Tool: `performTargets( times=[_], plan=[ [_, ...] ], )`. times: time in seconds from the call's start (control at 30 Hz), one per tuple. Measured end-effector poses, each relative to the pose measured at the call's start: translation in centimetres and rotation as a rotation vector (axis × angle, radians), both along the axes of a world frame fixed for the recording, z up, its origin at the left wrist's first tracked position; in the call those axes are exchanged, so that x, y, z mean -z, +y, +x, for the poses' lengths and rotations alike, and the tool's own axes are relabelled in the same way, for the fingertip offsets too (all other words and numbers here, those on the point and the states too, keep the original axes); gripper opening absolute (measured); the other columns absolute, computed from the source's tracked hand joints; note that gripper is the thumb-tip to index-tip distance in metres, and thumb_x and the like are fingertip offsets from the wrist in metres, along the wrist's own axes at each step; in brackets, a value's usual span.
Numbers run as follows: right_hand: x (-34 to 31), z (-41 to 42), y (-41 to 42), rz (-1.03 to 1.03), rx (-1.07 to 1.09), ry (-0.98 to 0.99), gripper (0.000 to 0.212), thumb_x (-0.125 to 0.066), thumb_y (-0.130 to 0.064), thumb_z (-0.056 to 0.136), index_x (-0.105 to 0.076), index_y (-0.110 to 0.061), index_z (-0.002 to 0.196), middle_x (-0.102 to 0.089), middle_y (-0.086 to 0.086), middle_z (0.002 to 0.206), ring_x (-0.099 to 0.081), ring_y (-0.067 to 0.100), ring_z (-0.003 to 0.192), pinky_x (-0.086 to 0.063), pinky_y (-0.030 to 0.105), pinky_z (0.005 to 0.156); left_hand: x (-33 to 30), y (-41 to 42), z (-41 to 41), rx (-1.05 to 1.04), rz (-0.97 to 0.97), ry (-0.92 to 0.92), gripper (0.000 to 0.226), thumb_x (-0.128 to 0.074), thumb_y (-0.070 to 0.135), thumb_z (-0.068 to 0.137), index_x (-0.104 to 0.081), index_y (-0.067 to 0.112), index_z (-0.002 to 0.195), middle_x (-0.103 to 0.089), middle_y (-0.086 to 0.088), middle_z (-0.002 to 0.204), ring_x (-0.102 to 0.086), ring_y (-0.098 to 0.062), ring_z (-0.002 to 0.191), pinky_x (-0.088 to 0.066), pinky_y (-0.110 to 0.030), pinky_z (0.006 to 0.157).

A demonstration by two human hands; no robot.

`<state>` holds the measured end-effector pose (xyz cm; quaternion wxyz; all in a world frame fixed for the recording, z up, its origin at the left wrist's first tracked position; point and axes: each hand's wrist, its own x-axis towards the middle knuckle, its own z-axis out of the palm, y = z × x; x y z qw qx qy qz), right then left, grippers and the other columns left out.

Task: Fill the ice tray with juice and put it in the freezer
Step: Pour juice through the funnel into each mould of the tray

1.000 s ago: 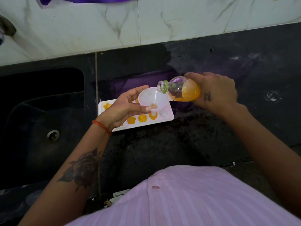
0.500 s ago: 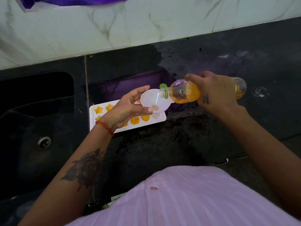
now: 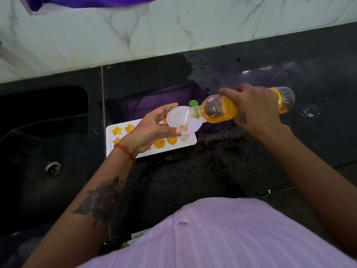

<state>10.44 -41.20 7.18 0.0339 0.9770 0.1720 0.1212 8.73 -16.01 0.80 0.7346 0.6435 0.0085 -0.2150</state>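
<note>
Ice tray (image 3: 190, 142): white, flat on the black counter (image 3: 222, 171), just right of the sink (image 3: 44, 151). Most visible cells hold orange juice. Above the tray's right end, my left hand (image 3: 152, 130) pinches a white funnel (image 3: 183, 119) between thumb and fingers. Right of the tray, my right hand (image 3: 255, 109) grips the juice bottle (image 3: 218, 111), tipped with its mouth at the funnel's bowl.
</note>
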Motion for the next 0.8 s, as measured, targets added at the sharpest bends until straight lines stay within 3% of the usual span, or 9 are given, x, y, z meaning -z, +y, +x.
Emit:
performTargets(
  times=[0.33,0.53,0.8],
  plan=[
    [-0.18,0.18,-0.04,-0.028,0.010,-0.043,0.056,-0.068,-0.011,0.078,-0.050,-0.026,0.129,-0.063,0.017,0.105,-0.060,0.037,0.088,-0.027,0.033,0.069,-0.15,-0.17,0.16,0.008,-0.036,0.000,0.079,-0.077,0.003,0.057,-0.051,0.019,0.130,-0.056,-0.005,0.134,-0.064,-0.027,0.109,-0.055,-0.044,0.088],
    [-0.05,0.17,-0.02,-0.023,0.009,-0.029,0.055,-0.069,-0.013,0.079,-0.050,-0.026,0.130,-0.063,0.017,0.106,-0.060,0.038,0.090,-0.038,0.036,0.072,-0.02,-0.21,0.17,0.014,-0.039,0.005,0.080,-0.077,0.003,0.057,-0.051,0.019,0.130,-0.057,-0.004,0.133,-0.063,-0.028,0.111,-0.054,-0.045,0.089],
    [-0.16,0.12,-0.07,0.008,-0.004,-0.015,0.054,-0.068,-0.017,0.081,-0.049,-0.026,0.131,-0.062,0.018,0.107,-0.060,0.037,0.092,-0.042,0.038,0.077,-0.18,-0.33,0.06,0.002,-0.051,0.006,0.076,-0.076,0.002,0.057,-0.054,0.021,0.127,-0.059,0.000,0.130,-0.066,-0.028,0.106,-0.057,-0.041,0.085]
  ],
)
